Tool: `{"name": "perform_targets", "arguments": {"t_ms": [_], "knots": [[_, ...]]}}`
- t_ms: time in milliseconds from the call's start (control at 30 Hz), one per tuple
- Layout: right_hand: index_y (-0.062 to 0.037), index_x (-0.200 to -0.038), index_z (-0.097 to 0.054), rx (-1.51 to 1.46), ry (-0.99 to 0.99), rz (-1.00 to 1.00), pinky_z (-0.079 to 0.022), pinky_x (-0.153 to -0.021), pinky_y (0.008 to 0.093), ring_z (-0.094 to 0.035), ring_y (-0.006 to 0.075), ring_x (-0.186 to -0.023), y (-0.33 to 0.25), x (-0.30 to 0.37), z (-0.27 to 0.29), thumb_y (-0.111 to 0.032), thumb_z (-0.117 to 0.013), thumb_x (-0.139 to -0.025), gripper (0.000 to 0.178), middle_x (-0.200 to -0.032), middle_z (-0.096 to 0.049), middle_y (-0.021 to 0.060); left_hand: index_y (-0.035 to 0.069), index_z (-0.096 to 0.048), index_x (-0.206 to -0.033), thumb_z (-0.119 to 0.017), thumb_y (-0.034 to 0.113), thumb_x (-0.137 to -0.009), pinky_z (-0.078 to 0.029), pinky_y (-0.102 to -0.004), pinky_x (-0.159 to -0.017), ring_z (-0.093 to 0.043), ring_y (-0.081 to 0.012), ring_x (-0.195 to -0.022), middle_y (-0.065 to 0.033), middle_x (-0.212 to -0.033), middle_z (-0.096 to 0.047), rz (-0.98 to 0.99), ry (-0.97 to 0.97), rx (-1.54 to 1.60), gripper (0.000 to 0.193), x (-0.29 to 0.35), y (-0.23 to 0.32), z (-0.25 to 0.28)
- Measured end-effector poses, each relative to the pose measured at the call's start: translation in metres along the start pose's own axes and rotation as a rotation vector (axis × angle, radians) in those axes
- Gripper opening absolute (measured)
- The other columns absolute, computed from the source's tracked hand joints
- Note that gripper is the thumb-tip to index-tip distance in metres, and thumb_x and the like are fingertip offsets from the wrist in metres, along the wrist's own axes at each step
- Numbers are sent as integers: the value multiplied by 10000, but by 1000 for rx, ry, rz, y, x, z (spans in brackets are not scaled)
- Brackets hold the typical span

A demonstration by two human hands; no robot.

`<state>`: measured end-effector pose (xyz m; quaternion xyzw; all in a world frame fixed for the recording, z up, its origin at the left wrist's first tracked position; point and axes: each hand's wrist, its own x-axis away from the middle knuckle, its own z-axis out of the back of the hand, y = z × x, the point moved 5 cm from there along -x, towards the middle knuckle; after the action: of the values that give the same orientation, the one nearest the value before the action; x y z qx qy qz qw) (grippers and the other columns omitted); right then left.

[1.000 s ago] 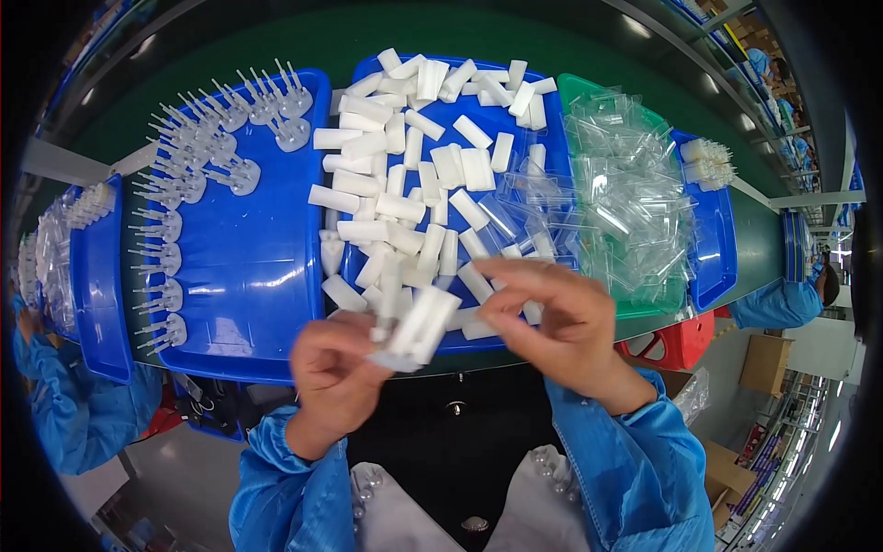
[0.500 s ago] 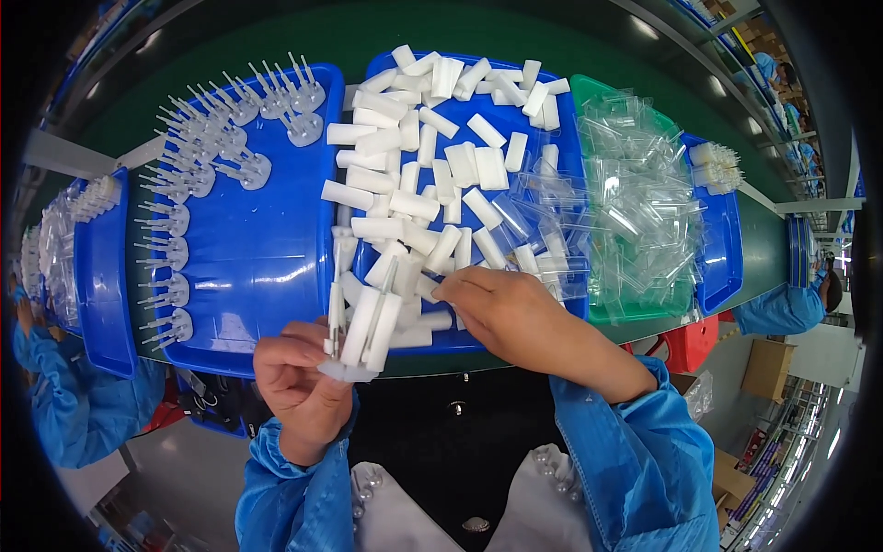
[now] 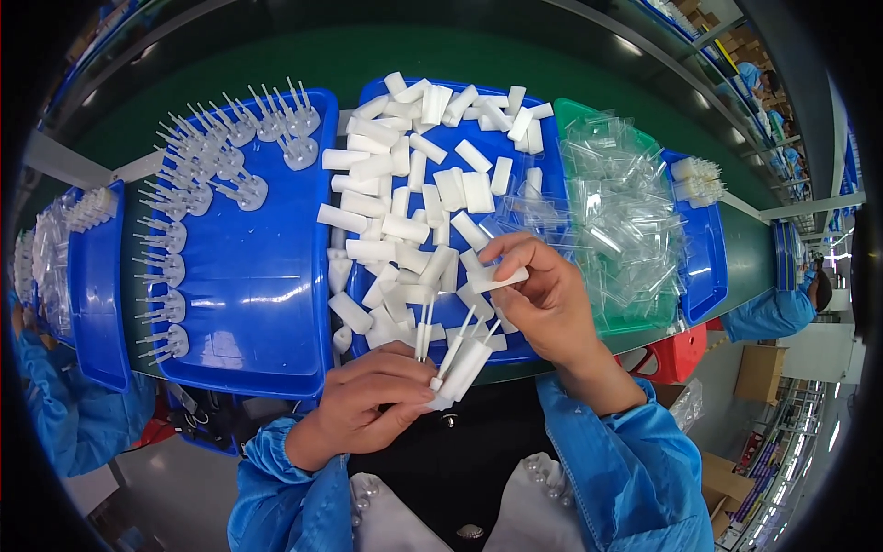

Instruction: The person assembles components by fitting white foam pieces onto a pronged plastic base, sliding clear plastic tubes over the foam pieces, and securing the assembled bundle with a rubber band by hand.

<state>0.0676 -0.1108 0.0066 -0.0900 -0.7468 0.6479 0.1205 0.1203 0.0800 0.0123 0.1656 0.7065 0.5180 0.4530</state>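
My left hand [image 3: 368, 396] pinches the whitish base of a pronged plastic piece [image 3: 440, 394], whose thin rods tilt up and away from me. One white foam block [image 3: 465, 366] stands among its rods; the other rods look bare. Between thumb and fingers of my right hand [image 3: 549, 299] is another white foam block [image 3: 498, 280], held just above and right of the rod tips, apart from them. Beyond my hands, a pile of white foam blocks [image 3: 371, 167] fills much of the middle blue tray [image 3: 543, 166].
Similar pronged pieces [image 3: 170, 269] line the left blue tray [image 3: 241, 313]. Clear plastic sleeves [image 3: 625, 221] heap over a green tray [image 3: 572, 112], some spilling into the middle tray. Another blue tray [image 3: 704, 248] is further right, beside a red stool [image 3: 676, 354]. Other people in blue sleeves sit at both sides.
My right hand has lifted a foam block from the pile and moved right. My left hand has brought the pronged piece rightward and slightly nearer to me, tilting it to the right.
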Motion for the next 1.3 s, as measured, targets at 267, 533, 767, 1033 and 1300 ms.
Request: {"name": "perform_targets", "arguments": {"t_ms": [267, 533, 767, 1033, 1300], "knots": [[-49, -890, -494, -46, -14, -2, -468, -733, 237, -587, 125, -822, -5, 2, 4, 122, -499, -746, 223, -965, -579, 120, -2, -605, -945, -690, -36, -735, -488, -340, -695, -612, -220, -738, -162, -877, -623, 63, -35, 95, 229, 1, -9, -6], [-39, -827, -502, -83, -119, 155, -468, -744, 240, -587, 123, -851, -7, 0, 7, 110, -502, -766, 161, -1046, -569, 152, 18, -610, -949, -695, -32, -731, -495, -331, -691, -629, -238, -771, -143, -877, -633, 81, -61, 115, 239, -4, -16, -10], [-36, -906, -537, -165, -19, 79, -432, -717, 204, -529, 88, -821, -8, 0, 16, 107, -511, -784, 189, -1002, -550, 86, -3, -622, -893, -673, -46, -743, -489, -325, -703, -623, -259, -781, -136, -867, -629, 117, -82, 112, 165, -12, -22, -18], [-35, -956, -512, -316, 155, 1, -412, -753, 234, -516, 107, -853, -3, 2, 12, 153, -510, -746, 282, -944, -538, 78, 4, -621, -914, -657, -35, -765, -483, -326, -737, -616, -247, -826, -125, -889, -629, 152, -95, 199, 159, -12, -21, -20], [-9, -951, -499, -354, 205, 47, -420, -665, 223, -536, 117, -778, -7, 2, 15, 60, -458, -795, 176, -888, -565, 93, 6, -627, -940, -666, -18, -761, -482, -349, -754, -613, -264, -828, -138, -922, -626, 100, -92, 179, 184, -12, -20, -19]]}}
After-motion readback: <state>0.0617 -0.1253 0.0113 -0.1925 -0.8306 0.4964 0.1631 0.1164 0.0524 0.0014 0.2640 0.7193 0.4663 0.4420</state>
